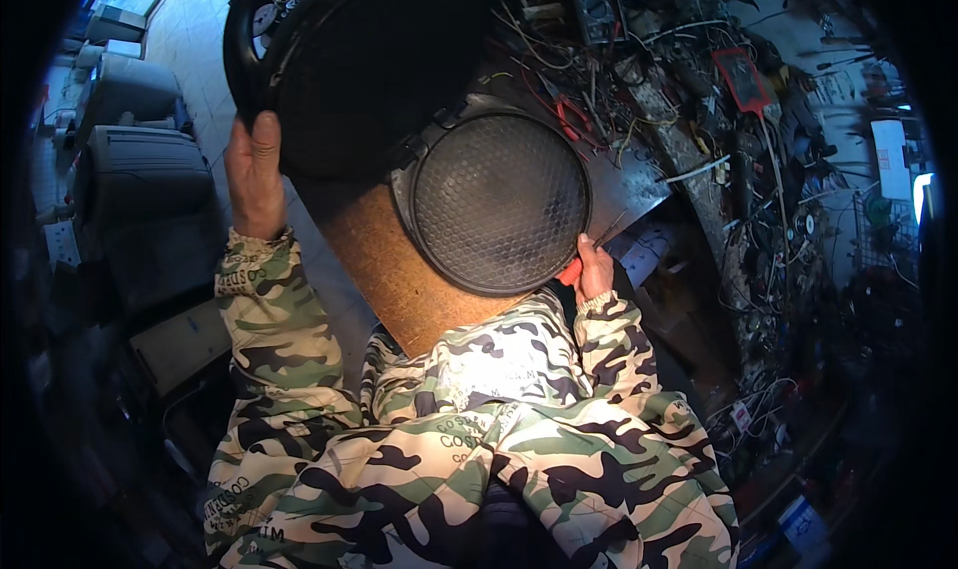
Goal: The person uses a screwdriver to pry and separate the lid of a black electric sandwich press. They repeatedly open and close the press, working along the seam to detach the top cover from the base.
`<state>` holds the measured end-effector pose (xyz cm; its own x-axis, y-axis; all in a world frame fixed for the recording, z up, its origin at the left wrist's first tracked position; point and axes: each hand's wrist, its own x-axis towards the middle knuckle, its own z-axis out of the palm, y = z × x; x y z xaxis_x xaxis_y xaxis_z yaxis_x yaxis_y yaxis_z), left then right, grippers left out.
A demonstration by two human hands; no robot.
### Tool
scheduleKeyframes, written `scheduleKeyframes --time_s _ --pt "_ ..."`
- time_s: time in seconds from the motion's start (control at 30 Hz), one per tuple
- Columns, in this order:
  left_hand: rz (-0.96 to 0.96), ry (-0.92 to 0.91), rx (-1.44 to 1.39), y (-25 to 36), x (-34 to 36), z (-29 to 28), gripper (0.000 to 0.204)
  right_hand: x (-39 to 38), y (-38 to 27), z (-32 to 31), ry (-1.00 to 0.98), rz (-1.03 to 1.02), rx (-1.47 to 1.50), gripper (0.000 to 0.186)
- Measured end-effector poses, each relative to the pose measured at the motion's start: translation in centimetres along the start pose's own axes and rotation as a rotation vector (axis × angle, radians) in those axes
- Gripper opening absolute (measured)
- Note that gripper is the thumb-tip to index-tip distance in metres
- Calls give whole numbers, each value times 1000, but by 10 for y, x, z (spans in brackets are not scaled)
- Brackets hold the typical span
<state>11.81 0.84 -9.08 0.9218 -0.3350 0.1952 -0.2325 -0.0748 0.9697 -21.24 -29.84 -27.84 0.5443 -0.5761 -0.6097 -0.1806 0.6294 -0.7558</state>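
Head camera view: nearest, below the round plate [499,205], spreads the person's camouflage-patterned clothing [469,439], with a bright patch of light on the lap. Just beside the plate's lower right edge, the right hand [595,268] has a narrow grip, closed around a red-handled tool [570,273] whose thin shaft points up and away from the plate; whether the fingers also touch the rim cannot be told. The plate, dark and honeycomb-textured, lies flat above a brown surface [374,265], which shows to its lower left. Beyond the plate's upper left edge, a black lid [369,70] stands raised on its hinge. Left of the plate, the left hand [257,180] holds the lid by its edge near a curved handle [238,45], thumb in sight, other fingers partly hidden. Farther off, above and right of the plate, lie red-handled pliers [569,118], then a multimeter [596,12] among tangled wires. Well left of the plate stand grey padded seats [150,185].
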Motion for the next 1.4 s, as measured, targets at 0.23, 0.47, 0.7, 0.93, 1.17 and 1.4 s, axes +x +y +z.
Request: scheduleKeyframes --time_s 0.23,0.47,0.7,0.93,1.17,1.4 --pt "-10 41 -50 12 -2 11 59 -41 -16 10 88 -564 -833 11" --pt "-20 26 -52 11 -6 8 55 -47 -33 36 -347 -809 -1373 25" --pt "81 -4 84 22 -2 19 49 -42 -41 42 -496 -853 -1527 12" --pt "37 41 29 23 0 10 48 -38 -44 56 -458 -649 -1308 21" --pt "25 38 0 15 1 8 51 -38 -66 131 -464 -200 -427 7" --pt "15 9 46 26 5 13 51 -59 -133 259 -555 -370 -223 10"
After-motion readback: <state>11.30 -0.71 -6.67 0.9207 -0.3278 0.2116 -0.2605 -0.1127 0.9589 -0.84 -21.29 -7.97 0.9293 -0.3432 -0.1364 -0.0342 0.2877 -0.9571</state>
